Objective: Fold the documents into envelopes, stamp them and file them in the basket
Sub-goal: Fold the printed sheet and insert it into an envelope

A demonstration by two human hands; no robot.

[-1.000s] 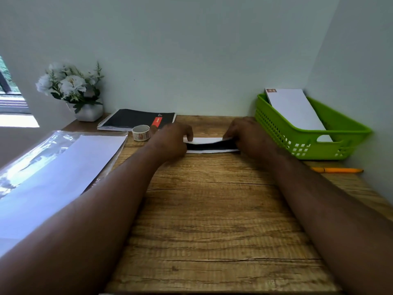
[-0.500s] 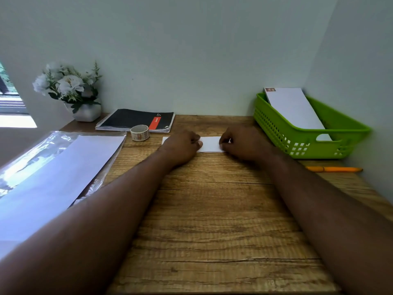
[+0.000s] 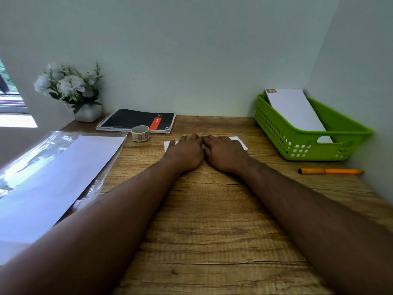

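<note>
Both hands lie flat, side by side, on a folded white paper (image 3: 239, 141) in the middle of the wooden desk (image 3: 212, 220). Seen from the head camera, the left hand (image 3: 186, 151) has its fingers stretched forward and pressed down on the paper's left half, and the right hand (image 3: 224, 151) does the same on the right half; their inner edges touch. Only the paper's two ends show past the hands.

To the right, against the wall corner, sits a green basket (image 3: 276, 128) with a white envelope (image 3: 295, 109) leaning inside it, a small stamp at its top corner. An orange pen (image 3: 330, 171) lies on the desk just in front of the basket.

To the left, a stack of white sheets (image 3: 55, 175) rests on a clear plastic sleeve (image 3: 32, 150). A roll of tape (image 3: 140, 133) stands near the left hand, just in front of a black spiral notebook (image 3: 136, 121). A white pot of white flowers (image 3: 70, 90) stands in the far left corner.
</note>
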